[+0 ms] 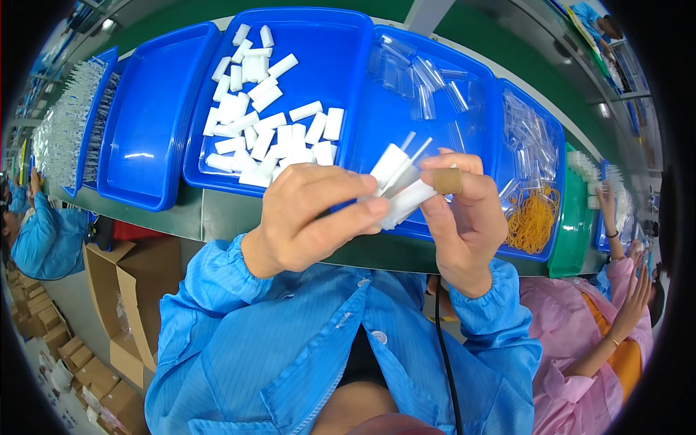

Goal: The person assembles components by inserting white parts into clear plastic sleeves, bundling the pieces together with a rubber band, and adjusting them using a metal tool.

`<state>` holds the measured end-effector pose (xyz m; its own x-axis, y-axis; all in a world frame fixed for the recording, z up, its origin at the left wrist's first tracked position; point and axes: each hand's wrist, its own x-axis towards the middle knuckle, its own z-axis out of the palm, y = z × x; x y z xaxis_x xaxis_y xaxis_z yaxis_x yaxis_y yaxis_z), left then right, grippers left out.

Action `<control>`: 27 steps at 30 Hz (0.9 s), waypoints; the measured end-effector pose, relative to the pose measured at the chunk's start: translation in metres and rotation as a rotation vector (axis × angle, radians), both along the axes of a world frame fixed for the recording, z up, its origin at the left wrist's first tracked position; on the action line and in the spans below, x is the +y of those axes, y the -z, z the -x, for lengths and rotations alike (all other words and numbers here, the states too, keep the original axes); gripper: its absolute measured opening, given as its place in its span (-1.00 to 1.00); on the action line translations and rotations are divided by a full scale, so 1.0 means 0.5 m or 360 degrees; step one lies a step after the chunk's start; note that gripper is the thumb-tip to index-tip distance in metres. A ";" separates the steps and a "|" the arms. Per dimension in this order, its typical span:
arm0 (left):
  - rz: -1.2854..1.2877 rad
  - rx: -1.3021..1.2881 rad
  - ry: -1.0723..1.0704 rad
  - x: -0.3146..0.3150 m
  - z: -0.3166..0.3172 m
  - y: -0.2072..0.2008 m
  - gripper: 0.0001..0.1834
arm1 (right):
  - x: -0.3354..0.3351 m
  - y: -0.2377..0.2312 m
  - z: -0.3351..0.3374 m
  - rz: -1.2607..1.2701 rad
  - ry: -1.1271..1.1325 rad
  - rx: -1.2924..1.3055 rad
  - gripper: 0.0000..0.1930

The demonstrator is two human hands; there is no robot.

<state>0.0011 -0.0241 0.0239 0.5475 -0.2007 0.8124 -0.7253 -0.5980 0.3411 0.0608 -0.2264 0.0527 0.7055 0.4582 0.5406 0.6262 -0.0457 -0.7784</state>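
In front of my chest, over the blue trays, my left hand [312, 214] pinches a white plastic piece [391, 165] with thin translucent strips rising from its far end. My right hand [464, 217] grips a second white plastic piece [412, 201] between thumb and fingers; a tan band wraps one of its fingers. The two pieces meet or overlap between my fingertips, and the exact contact is hidden. Just beyond the left hand, a blue tray [326, 54] holds many loose white blocks [264, 141]. Clear plastic sleeves [428, 76] lie in the tray [370, 138] beyond my right hand.
Yellow rubber bands [533, 221] and clear parts lie in a blue tray at right, beside a green tray [569, 250]. More blue trays [148, 116] line the left. An open cardboard box [134, 290] stands below left. A pink-sleeved person [580, 348] sits close at right.
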 end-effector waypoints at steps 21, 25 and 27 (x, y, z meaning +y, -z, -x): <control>0.0107 -0.0024 -0.0976 0.125 0.042 0.026 -0.85 | 0.429 0.151 -0.296 0.1271 -0.0207 -0.1203 -0.88; 0.0129 -0.0063 -0.1024 0.124 0.044 0.051 -0.85 | 0.438 0.182 -0.296 0.1126 -0.0098 -0.1206 -0.89; 0.0121 -0.0082 -0.1025 0.128 0.043 0.052 -0.85 | 0.432 0.186 -0.292 0.1088 0.0064 -0.1099 -0.87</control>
